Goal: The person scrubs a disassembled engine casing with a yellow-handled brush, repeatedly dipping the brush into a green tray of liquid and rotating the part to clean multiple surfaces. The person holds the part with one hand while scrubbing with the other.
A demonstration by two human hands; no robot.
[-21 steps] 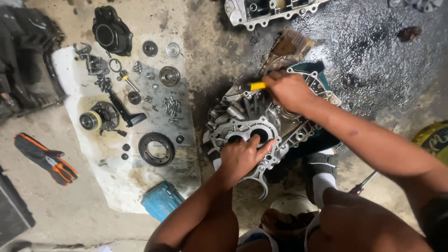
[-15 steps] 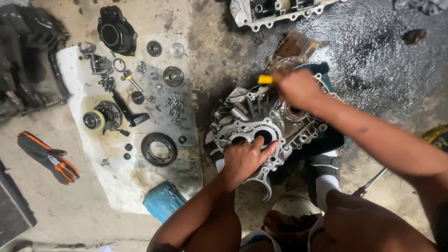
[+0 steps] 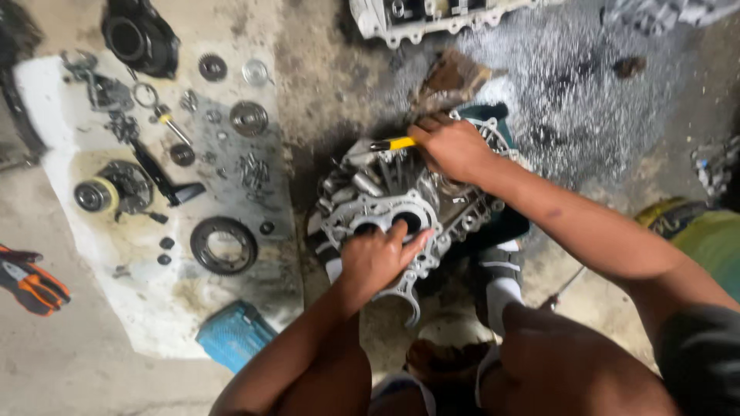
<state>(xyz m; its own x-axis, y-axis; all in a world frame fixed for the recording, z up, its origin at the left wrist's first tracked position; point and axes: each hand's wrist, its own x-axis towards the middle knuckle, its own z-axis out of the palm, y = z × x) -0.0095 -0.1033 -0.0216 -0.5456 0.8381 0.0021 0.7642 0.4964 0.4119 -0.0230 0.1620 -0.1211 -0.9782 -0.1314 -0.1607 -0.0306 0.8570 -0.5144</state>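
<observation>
A grey metal engine casing (image 3: 389,212) lies on the grimy floor between the person's feet, its long axis running from lower left to upper right, open face up. The left hand (image 3: 378,258) lies flat on its near edge, fingers spread over two round bores. The right hand (image 3: 455,146) is closed around a yellow-handled tool (image 3: 393,143) at the casing's far side, the tool pointing left. Left of the casing a white sheet (image 3: 92,293) carries gears, a black ring (image 3: 223,245) and small parts. Beyond that sheet lie orange-handled pliers (image 3: 31,281). Below and left of the casing sits a blue box (image 3: 235,335).
</observation>
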